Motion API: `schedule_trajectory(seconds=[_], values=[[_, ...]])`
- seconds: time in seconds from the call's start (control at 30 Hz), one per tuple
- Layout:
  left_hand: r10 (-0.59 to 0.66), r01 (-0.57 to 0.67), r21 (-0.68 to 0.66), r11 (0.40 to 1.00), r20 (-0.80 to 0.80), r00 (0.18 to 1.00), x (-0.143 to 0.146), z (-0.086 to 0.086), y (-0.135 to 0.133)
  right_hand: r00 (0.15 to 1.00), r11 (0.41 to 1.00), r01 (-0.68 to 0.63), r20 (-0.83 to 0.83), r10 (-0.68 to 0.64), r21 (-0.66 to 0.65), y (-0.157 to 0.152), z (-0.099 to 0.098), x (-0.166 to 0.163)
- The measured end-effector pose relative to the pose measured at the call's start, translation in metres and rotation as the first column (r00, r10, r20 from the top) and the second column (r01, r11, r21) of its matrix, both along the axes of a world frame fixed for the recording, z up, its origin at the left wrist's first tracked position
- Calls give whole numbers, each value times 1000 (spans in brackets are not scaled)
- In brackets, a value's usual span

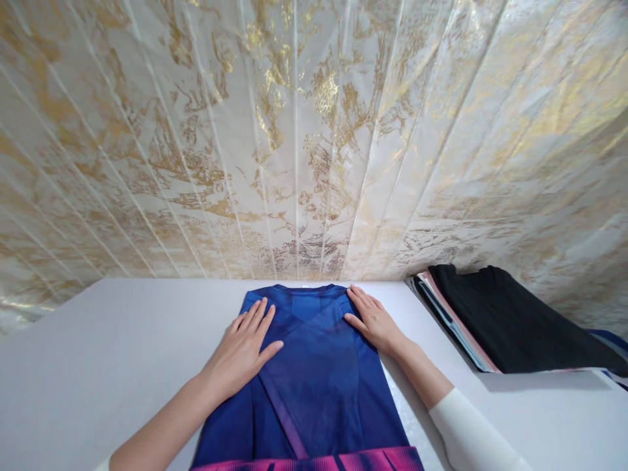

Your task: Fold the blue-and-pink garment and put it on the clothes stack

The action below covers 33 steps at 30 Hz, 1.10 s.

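My left hand (243, 350) and right hand (375, 322) lie flat, gripping nothing, on the far part of the blue garment (316, 379), mid-scene on the white table (98, 366). Uneven palm pressure could skew it and crease its far end.

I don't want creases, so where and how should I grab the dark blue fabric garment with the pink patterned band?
Probably by its two far corners, coming from the left and right sides: the dark blue garment lies spread flat, and the open left hand and right hand rest near those corners. Slide under the edges, as little stands up to pinch.
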State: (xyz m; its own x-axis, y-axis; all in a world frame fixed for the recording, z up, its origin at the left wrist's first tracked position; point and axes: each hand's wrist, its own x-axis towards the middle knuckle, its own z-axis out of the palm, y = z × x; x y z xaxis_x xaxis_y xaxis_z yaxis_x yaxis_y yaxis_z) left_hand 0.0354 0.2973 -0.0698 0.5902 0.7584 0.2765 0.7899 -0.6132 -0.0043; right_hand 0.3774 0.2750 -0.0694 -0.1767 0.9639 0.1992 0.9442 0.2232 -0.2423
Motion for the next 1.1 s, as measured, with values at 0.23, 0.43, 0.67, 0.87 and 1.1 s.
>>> schedule_trajectory(seconds=[0.23, 0.43, 0.67, 0.87, 1.1], values=[[-254, 255, -85, 963, 19, 967, 32, 43, -76, 978, 995, -99, -179, 103, 32, -19, 8, -11], [-547, 537, -157, 829, -26, 837, 66, 24, -151, 971, 986, -164, -174, 162, 4, -62, 31, -33], [-271, 271, 11, 962, 46, 961, 9, 25, -160, 971, 972, 149, -156, -178, -182, -148, 55, -12], [-187, 188, 149, 971, -19, 982, -8, 14, -180, 943, 882, 239, -120, -310, -405, -197, 66, -26], [-118, 121, 204, 971, -29, 993, -7, 12, -187, 832, 889, -7, -496, -249, -458, -195, 56, -28]])
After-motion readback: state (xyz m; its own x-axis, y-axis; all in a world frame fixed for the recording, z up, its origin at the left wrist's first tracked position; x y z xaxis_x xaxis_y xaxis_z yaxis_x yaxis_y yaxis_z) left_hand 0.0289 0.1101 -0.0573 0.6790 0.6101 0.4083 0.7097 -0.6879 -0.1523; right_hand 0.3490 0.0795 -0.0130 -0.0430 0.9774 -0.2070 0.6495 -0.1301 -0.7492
